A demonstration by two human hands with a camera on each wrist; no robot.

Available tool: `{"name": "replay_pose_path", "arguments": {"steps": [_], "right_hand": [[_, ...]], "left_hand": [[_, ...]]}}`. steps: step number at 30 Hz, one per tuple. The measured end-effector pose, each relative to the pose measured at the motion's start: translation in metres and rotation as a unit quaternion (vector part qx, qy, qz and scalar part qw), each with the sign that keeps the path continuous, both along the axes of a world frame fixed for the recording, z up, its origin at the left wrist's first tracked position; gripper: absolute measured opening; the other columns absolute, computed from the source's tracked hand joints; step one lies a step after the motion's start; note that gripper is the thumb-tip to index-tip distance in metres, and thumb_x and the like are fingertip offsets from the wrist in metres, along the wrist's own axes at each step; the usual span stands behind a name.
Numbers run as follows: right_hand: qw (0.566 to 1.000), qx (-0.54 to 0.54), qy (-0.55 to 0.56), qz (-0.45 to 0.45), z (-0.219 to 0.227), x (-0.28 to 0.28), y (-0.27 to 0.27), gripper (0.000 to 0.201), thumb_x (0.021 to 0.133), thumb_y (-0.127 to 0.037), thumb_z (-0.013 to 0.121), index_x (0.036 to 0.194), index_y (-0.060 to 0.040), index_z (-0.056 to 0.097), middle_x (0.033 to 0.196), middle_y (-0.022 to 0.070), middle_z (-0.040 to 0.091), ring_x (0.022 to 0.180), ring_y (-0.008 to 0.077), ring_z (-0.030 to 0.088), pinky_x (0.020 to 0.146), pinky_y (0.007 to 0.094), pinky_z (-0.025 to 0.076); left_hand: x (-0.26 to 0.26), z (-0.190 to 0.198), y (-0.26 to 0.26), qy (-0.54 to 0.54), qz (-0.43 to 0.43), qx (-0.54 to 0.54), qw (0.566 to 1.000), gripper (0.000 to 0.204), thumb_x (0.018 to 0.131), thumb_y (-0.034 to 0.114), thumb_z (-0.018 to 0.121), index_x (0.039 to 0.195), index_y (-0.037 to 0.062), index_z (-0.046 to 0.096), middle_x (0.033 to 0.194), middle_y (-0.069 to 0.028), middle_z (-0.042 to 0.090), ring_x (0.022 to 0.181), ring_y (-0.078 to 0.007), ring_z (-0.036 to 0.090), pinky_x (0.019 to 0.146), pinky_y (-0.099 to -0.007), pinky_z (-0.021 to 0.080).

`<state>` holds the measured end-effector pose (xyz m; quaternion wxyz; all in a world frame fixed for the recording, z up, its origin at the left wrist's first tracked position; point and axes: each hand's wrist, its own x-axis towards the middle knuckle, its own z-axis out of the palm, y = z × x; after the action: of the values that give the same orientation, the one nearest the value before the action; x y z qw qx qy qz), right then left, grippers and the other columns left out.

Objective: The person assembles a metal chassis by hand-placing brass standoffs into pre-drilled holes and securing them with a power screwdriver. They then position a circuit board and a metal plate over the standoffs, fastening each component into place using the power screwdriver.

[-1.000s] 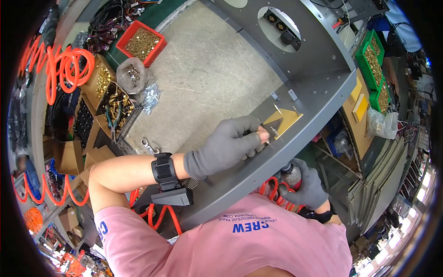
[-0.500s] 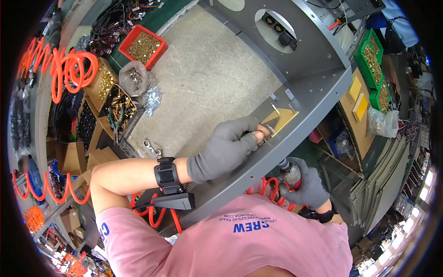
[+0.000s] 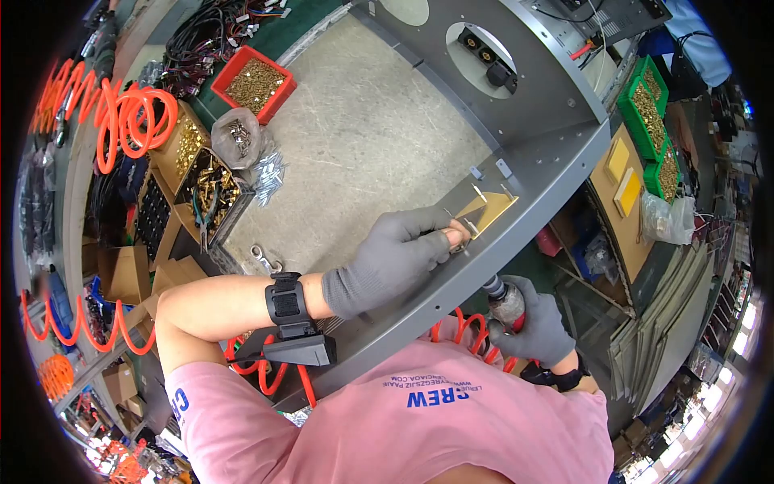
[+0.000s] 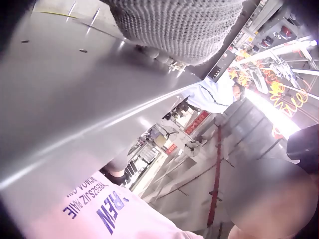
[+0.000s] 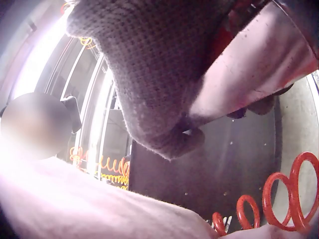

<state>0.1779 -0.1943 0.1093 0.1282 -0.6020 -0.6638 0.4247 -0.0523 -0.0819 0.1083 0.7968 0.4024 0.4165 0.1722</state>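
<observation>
pink blue-lettered shirt (image 3: 387, 436), grey knit gloves (image 3: 391, 260)

both hands (image 3: 393, 260) (image 3: 542, 329) are curled

Factory assembly workshop: red bin (image 3: 280, 102) full of small brass-coloured fasteners (image 3: 252, 83), coiled orange hose (image 3: 147, 121), wrench (image 3: 259, 255), cable bundles (image 3: 197, 40), large sheet-metal housing (image 3: 556, 129), stacked panels (image 3: 657, 319).

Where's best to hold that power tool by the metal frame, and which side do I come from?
Probably round the power tool's thick body, from the person's right, as the right hand does: it looks broad enough to wrap, leaving free the narrow nose that points toward the grey metal frame.
</observation>
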Motion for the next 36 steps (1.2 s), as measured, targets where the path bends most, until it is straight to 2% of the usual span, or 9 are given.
{"name": "replay_pose_path", "arguments": {"steps": [6, 10, 13, 15, 17, 20, 23, 36], "right_hand": [[1.0, 0.002, -0.008, 0.0, 0.002, -0.002, 0.001, 0.055, 0.062, -0.021, 0.069, 0.11, -0.0076, 0.048, 0.079, 0.011, 0.063, 0.062, 0.0295, 0.061, 0.058, 0.0364, 0.049], [1.0, 0.0, -0.006, -0.002, 0.002, -0.001, 0.001, 0.054, 0.062, -0.022, 0.068, 0.11, -0.0076, 0.048, 0.08, 0.0111, 0.063, 0.063, 0.0296, 0.061, 0.058, 0.0362, 0.049], [1.0, -0.013, 0.0, 0.004, 0.005, -0.002, 0.003, 0.051, 0.063, -0.012, 0.067, 0.109, -0.0028, 0.048, 0.079, 0.014, 0.063, 0.069, 0.0286, 0.064, 0.063, 0.0328, 0.051], [1.0, -0.004, 0.0, -0.001, 0.002, -0.001, 0.001, 0.054, 0.062, -0.021, 0.069, 0.11, -0.0078, 0.048, 0.081, 0.0118, 0.063, 0.064, 0.03, 0.062, 0.06, 0.0364, 0.05], [1.0, -0.006, -0.001, -0.001, 0.002, -0.001, 0.001, 0.054, 0.062, -0.021, 0.069, 0.111, -0.0079, 0.048, 0.081, 0.0119, 0.063, 0.064, 0.0303, 0.062, 0.06, 0.0365, 0.05], [1.0, -0.011, 0.0, -0.005, 0.002, -0.001, 0.001, 0.055, 0.063, -0.021, 0.068, 0.111, -0.0081, 0.047, 0.081, 0.012, 0.063, 0.064, 0.0308, 0.062, 0.06, 0.0366, 0.05], [1.0, -0.013, -0.001, -0.007, 0.003, -0.002, 0.001, 0.055, 0.063, -0.022, 0.068, 0.111, -0.0082, 0.047, 0.081, 0.012, 0.063, 0.065, 0.0312, 0.062, 0.06, 0.0367, 0.05], [0.999, -0.041, 0.006, -0.012, 0.01, -0.002, 0.003, 0.054, 0.064, -0.022, 0.068, 0.111, -0.0074, 0.047, 0.082, 0.0137, 0.063, 0.067, 0.033, 0.062, 0.062, 0.0376, 0.051]], "left_hand": [[0.002, -0.002, 0.0, -0.03, 0.027, -0.005, 0.999, 0.025, 0.087, 0.017, 0.056, 0.102, -0.0017, 0.06, 0.081, -0.0005, 0.057, 0.073, -0.0051, 0.049, 0.068, -0.0201, 0.042], [0.001, -0.002, 0.005, -0.006, 0.002, -0.037, 0.999, 0.025, 0.085, 0.018, 0.059, 0.1, -0.0007, 0.06, 0.08, 0.0002, 0.056, 0.073, -0.0049, 0.049, 0.066, -0.0194, 0.041], [0.002, -0.005, 0.003, -0.015, 0.012, -0.034, 0.999, 0.023, 0.085, 0.016, 0.059, 0.099, -0.0015, 0.061, 0.079, 0.0005, 0.056, 0.072, -0.0041, 0.049, 0.064, -0.0188, 0.041], [0.002, -0.006, 0.001, -0.024, 0.027, -0.03, 0.999, 0.021, 0.085, 0.013, 0.057, 0.099, -0.0025, 0.061, 0.077, 0.0007, 0.056, 0.07, -0.0032, 0.048, 0.063, -0.0184, 0.041], [0.0, -0.005, 0.0, -0.031, 0.009, -0.008, 0.999, 0.023, 0.087, 0.015, 0.055, 0.103, -0.0003, 0.06, 0.084, -0.0001, 0.058, 0.075, -0.0046, 0.05, 0.068, -0.0195, 0.042], [-0.001, -0.008, -0.005, -0.072, 0.02, 0.005, 0.997, 0.022, 0.089, 0.013, 0.051, 0.106, -0.0001, 0.059, 0.088, -0.0002, 0.058, 0.078, -0.0045, 0.05, 0.071, -0.02, 0.042], [0.0, -0.007, -0.006, -0.061, 0.013, 0.023, 0.998, 0.022, 0.09, 0.012, 0.049, 0.107, -0.0006, 0.058, 0.09, -0.0005, 0.058, 0.08, -0.0045, 0.05, 0.073, -0.0205, 0.042], [0.0, -0.011, -0.006, -0.049, 0.031, 0.032, 0.998, 0.017, 0.089, 0.011, 0.052, 0.102, 0.0015, 0.057, 0.085, 0.0007, 0.055, 0.075, -0.0046, 0.048, 0.069, -0.02, 0.042]]}}
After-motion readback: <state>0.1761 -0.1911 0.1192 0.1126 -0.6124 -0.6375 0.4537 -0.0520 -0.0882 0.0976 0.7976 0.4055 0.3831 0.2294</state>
